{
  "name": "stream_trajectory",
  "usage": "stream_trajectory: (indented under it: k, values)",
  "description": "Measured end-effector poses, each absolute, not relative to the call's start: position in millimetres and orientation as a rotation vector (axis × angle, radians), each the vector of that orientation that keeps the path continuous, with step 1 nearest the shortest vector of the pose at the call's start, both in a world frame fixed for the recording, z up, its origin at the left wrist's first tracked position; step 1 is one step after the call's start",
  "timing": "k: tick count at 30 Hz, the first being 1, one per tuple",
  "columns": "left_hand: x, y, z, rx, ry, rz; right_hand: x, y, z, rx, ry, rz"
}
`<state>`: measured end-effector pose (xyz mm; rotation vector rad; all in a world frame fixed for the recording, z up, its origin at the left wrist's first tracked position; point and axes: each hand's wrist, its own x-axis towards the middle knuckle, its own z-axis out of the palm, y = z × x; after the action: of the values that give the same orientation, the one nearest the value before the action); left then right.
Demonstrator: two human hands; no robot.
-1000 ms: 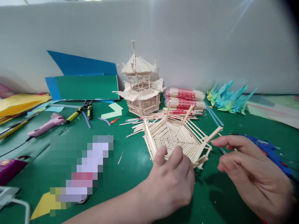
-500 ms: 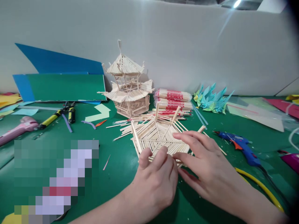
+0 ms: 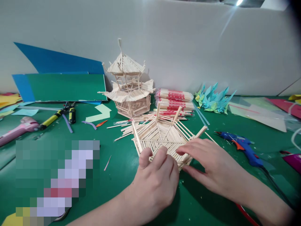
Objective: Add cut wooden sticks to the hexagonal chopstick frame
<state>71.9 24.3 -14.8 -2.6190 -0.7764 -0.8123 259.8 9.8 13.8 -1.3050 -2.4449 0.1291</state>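
Observation:
A hexagonal roof piece (image 3: pixel 162 133) made of wooden sticks lies on the green table (image 3: pixel 122 175) in front of me. My left hand (image 3: pixel 156 182) grips its near edge, thumb and fingers curled over the sticks. My right hand (image 3: pixel 209 166) holds the piece's near right corner, fingers pinched on its edge. Behind the piece stands a finished two-tier stick pagoda (image 3: pixel 128 86). Loose sticks (image 3: pixel 122 130) lie scattered between the two.
A pack of red-wrapped chopsticks (image 3: pixel 175 99) lies beside the pagoda. A blue glue gun (image 3: pixel 242 147) rests at the right, teal origami cranes (image 3: pixel 215 100) behind it. Yellow-handled cutters (image 3: pixel 58 114) and a pink tool (image 3: pixel 17 130) lie left. Blue and green card (image 3: pixel 58 84) leans on the wall.
My right hand came in from the right, reached over the stick roof piece, then drew back to grip its near right corner. My view swung rightwards. My left hand kept its hold.

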Motion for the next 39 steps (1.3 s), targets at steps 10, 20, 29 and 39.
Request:
stream_trajectory:
  k: [10,20,29,39]
  values:
    - [71,26,-15,-2.610,-0.771,-0.822,265,2,8,-1.310,-2.357,0.205]
    - [72,27,-15,-2.625,-0.768,-0.807,265,3,6,-1.328,-2.345,0.247]
    - [73,27,-14,-2.617,-0.765,-0.822,265,2,4,-1.344,-2.353,0.251]
    - [71,24,-16,-2.608,-0.810,-0.797,246,8,18,-1.398,-2.428,0.110]
